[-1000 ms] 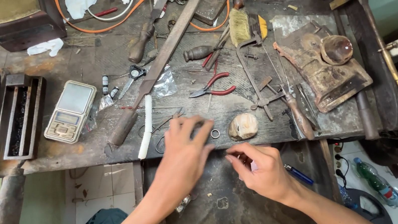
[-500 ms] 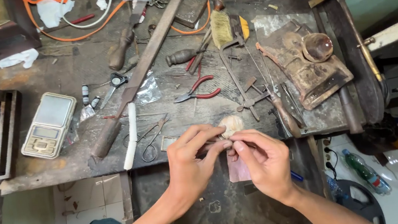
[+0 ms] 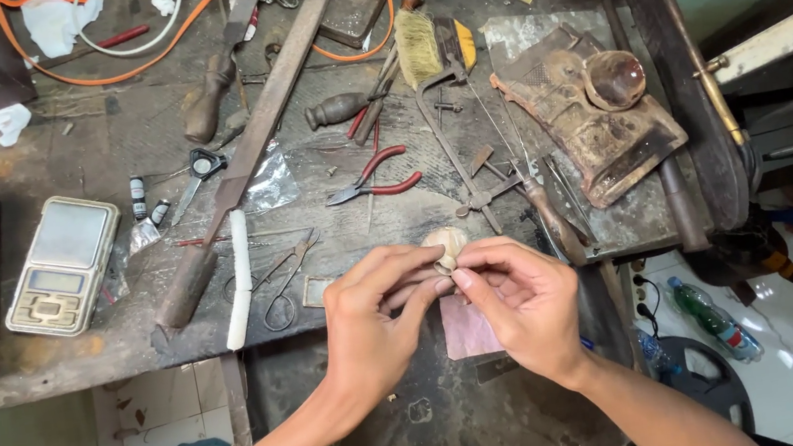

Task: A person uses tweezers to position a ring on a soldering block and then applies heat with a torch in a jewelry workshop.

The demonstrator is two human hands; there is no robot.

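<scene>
The head view looks down on a dark, scarred workbench [image 3: 104,138] crowded with tools. At its left edge lies a small silver pocket scale [image 3: 62,264], a flat rectangle with a pale platform and a row of buttons near its front. Beside the scale lie two small dark vials [image 3: 138,196] and a clear plastic bag [image 3: 262,181], crumpled under a long flat file [image 3: 252,150] that runs diagonally across the bench. A white rag [image 3: 61,19] sits at the top left inside a loop of orange cable [image 3: 45,69].

Both hands meet at the bench's front edge, just below a pale rounded lump [image 3: 447,244]. The left hand [image 3: 368,322] and the right hand [image 3: 522,303] are closed in a pinch, fingertips touching, gripping a tiny pale piece [image 3: 444,266] between them; it is too small to tell what it is. A pink sheet [image 3: 470,330] shows beneath the right hand, over the dark tray [image 3: 421,422] below the bench.

Red-handled pliers [image 3: 373,180] lie just beyond the hands, small scissors [image 3: 282,277] and a white tube [image 3: 238,278] to their left, a saw frame [image 3: 474,158] and a rusty leather pad [image 3: 592,128] to the right. The bench ends at a raised rail [image 3: 692,86] on the right; open room lies only over the tray, towards the person.
</scene>
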